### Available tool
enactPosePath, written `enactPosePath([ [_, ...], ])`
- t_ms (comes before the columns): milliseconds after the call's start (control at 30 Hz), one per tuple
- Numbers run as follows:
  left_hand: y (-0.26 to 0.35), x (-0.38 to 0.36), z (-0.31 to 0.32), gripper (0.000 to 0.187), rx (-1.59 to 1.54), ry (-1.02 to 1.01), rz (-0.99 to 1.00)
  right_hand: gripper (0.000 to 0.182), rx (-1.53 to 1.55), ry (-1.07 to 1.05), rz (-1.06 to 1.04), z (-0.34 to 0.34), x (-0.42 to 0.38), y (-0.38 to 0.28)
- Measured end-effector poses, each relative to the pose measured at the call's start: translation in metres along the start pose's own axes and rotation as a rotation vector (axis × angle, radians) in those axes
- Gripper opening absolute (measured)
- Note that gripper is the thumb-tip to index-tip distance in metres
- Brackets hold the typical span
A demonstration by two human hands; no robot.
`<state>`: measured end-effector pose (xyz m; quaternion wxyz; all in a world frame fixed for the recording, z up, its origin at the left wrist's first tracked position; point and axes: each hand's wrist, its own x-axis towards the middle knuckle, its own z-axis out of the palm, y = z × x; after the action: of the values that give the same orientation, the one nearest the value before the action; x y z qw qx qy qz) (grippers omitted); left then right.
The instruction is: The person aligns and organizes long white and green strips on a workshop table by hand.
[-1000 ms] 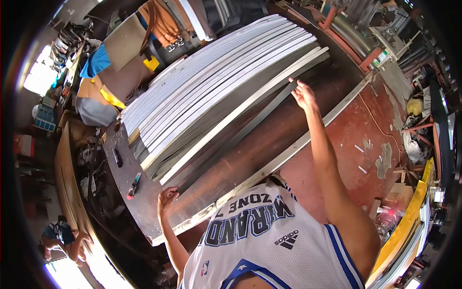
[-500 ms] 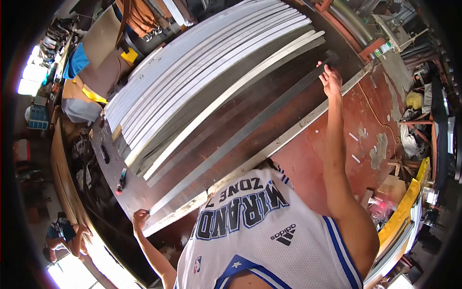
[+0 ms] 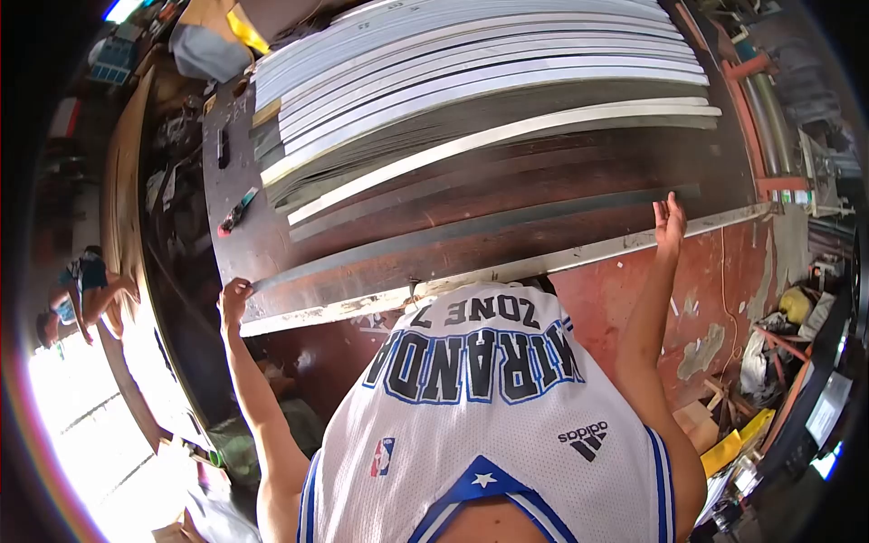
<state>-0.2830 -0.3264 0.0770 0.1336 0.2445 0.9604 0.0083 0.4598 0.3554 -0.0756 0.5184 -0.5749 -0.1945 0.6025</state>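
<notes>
A long, thin dark grey strip (image 3: 453, 226) stretches across the near part of the dark table (image 3: 380, 268), slightly bowed. At its left end, my left hand (image 3: 235, 300) is closed, with the fingers pinching the tip near the table corner. Near the strip's right end is my right hand (image 3: 670, 223), its fingers stretched out and apart; the fingertips appear to touch the strip's near edge. Beyond it lie a pale strip (image 3: 489, 138) and a stack of long white-edged strips (image 3: 489, 68).
A cutter-like tool (image 3: 237, 214) and a black object (image 3: 223, 148) lie on the table's left side. A worn pale edge (image 3: 579, 260) borders the table in front of me. At far left is another person (image 3: 83, 288). A red metal frame (image 3: 751, 127) stands at right.
My view has turned and tilted, so the table now looks more level. Both hands remain at the strip's ends, and the strip still lies between them.
</notes>
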Motion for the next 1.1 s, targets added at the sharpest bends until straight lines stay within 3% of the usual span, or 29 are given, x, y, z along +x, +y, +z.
enactPosePath([
  [67, -0.007, 0.004, 0.004, 0.019, -0.048, 0.000, 0.030, 0.019, 0.017, -0.059, -0.013, -0.006, 0.010, 0.002],
  [167, 0.001, 0.010, 0.011, 0.028, -0.055, -0.034, 0.035, 0.048, -0.079, 0.051, -0.131, 0.005, 0.005, 0.003],
  [200, 0.007, 0.009, 0.010, 0.028, -0.060, -0.031, 0.022, 0.064, -0.199, 0.098, -0.119, 0.011, -0.005, -0.003],
  [233, 0.022, 0.006, 0.006, 0.033, 0.056, -0.021, 0.073, 0.069, -0.338, 0.165, -0.200, -0.004, 0.018, 0.008],
  [333, 0.054, 0.015, 0.016, 0.044, 0.249, 0.025, 0.119, 0.066, -0.474, 0.265, -0.410, -0.027, 0.029, 0.023],
  [433, 0.135, 0.013, 0.030, 0.030, -0.127, 0.272, 0.358, 0.040, -0.591, 0.170, -0.803, -0.059, 0.058, 0.042],
  [500, 0.198, 0.014, 0.038, 0.026, -0.379, 0.242, 0.455, 0.037, -0.571, 0.162, -0.785, -0.034, 0.026, 0.033],
  [600, 0.248, 0.035, 0.062, 0.030, -0.255, 0.348, 0.616, 0.038, -0.546, 0.118, -0.711, 0.002, 0.000, 0.034],
  [700, 0.260, 0.055, 0.080, 0.038, -0.183, 0.369, 0.642, 0.042, -0.546, -0.019, -0.635, 0.046, -0.045, 0.036],
  [900, 0.267, 0.062, 0.076, 0.030, -0.155, 0.378, 0.657, 0.038, -0.451, -0.156, -0.546, 0.096, -0.089, 0.065],
  [1033, 0.267, 0.061, 0.068, 0.023, -0.224, 0.311, 0.583, 0.033, -0.392, -0.247, -0.515, 0.120, -0.113, 0.080],
  [1100, 0.265, 0.064, 0.061, 0.018, -0.354, 0.154, 0.548, 0.029, -0.367, -0.278, -0.501, 0.132, -0.122, 0.086],
])
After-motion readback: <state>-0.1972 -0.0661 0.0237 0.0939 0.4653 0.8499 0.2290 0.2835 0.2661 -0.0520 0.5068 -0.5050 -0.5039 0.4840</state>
